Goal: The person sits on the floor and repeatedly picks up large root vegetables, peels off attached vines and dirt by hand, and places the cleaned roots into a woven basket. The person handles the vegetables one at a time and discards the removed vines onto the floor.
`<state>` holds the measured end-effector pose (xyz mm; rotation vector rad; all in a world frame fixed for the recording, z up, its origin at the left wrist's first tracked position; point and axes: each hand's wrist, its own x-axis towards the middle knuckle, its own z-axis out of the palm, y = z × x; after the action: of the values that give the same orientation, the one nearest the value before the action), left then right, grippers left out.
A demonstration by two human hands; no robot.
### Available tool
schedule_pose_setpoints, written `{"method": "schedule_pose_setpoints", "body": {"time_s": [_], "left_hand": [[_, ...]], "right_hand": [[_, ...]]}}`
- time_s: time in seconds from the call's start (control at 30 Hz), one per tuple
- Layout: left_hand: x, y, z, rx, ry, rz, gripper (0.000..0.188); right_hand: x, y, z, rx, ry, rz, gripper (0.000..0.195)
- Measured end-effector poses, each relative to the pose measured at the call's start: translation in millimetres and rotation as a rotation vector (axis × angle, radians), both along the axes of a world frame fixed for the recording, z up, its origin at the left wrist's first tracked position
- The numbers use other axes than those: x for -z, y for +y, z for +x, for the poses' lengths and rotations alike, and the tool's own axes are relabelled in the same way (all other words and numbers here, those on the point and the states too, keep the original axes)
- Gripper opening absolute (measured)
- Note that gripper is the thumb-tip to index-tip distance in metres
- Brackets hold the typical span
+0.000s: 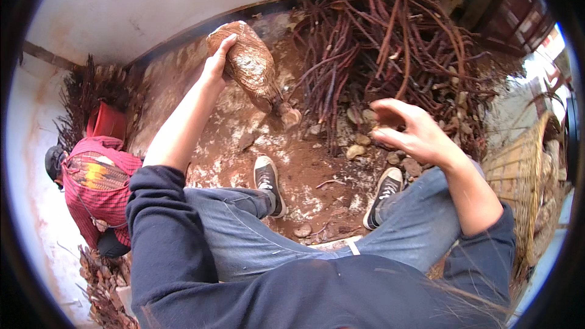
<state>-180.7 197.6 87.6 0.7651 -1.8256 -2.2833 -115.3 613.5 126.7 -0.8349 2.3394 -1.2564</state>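
My left hand (217, 65) grips a large brown club-shaped piece (250, 57) near its broad upper end. The thumb lies across it, and the other fingers are hidden. Its surface is ridged and shiny, perhaps wood or root, narrowing to a knob (289, 116) at the lower right. My right hand (413, 130) hovers above my right knee, fingers curled and apart from the thumb, with nothing visible between them. Beyond that hand spreads a big heap of long reddish-brown roots or stems (384, 41).
Several stones or lumps (356, 151) lie on the dirt floor (315, 201) near my right shoe (385, 196). A woven basket (516, 178) stands at right. On the left, a person in a red checked top (103, 183) bends near a red bucket (108, 121) and dark bundled stems (75, 100).
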Motion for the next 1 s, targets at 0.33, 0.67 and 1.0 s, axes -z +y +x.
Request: {"method": "schedule_pose_setpoints", "body": {"time_s": [0.33, 0.67, 1.0], "left_hand": [[-47.7, 112.5, 37.6, 0.182, 0.25, 0.314, 0.063], [-45.2, 131.5, 44.5, 0.187, 0.109, 0.117, 0.065], [-20.6, 96.6, 5.6, -0.036, 0.072, 0.037, 0.082]], "right_hand": [[27.6, -54.2, 27.4, -0.038, -0.487, -0.353, 0.06], [25.1, -53.2, 36.3, -0.211, 0.633, 0.372, 0.024], [30.5, -56.9, 43.7, -0.116, 1.268, 0.267, 0.021]]}}
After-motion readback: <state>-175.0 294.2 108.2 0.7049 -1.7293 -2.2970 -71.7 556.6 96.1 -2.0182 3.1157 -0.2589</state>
